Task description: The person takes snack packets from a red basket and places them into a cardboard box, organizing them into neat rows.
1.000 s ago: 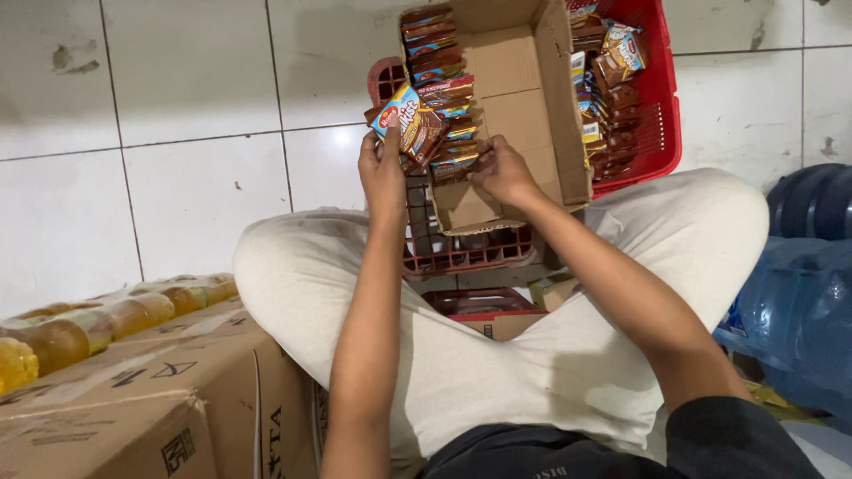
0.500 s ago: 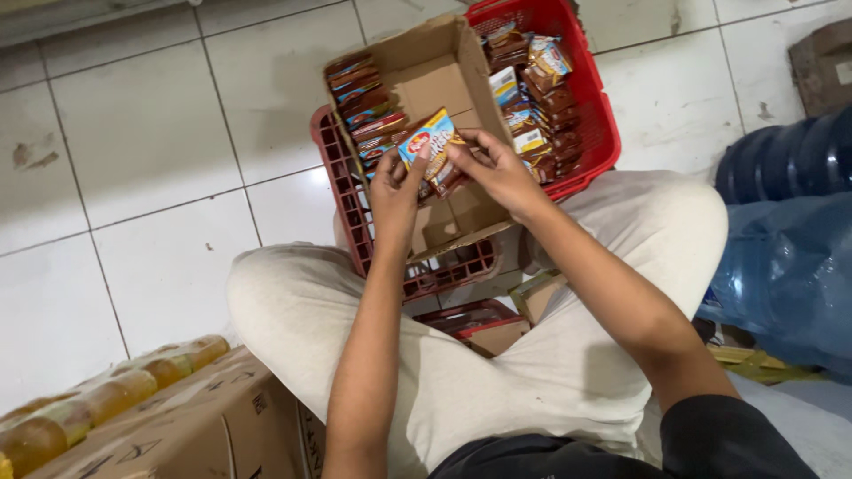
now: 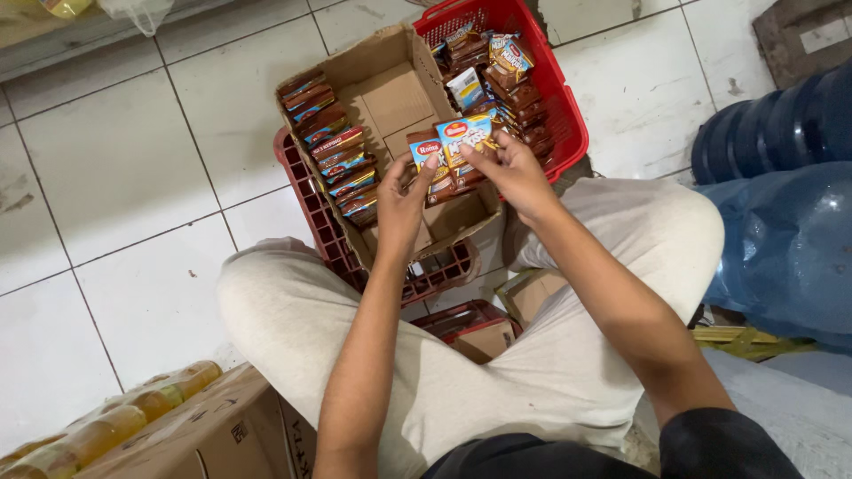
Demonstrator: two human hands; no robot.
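My left hand [image 3: 401, 206] and my right hand [image 3: 513, 171] together hold a small stack of brown snack packets [image 3: 451, 153] with blue and yellow labels. The stack hovers over an open cardboard box [image 3: 390, 98]. A row of similar brown packets [image 3: 330, 142] stands along the box's left wall. The box rests on a dark red plastic crate [image 3: 321, 222]. Behind it, a bright red basket [image 3: 552, 106] holds several more packets [image 3: 497, 62].
I sit cross-legged in light trousers on a white tiled floor. A cardboard carton [image 3: 222, 430] topped with yellow bottles [image 3: 115, 421] stands at lower left. Large blue water jugs [image 3: 781, 222] lie at the right. A small red tray with a box [image 3: 466, 330] sits between my legs.
The view has shifted, so box and basket now sit more to the right. My hands have fanned the packets apart and hold them lower over the box.
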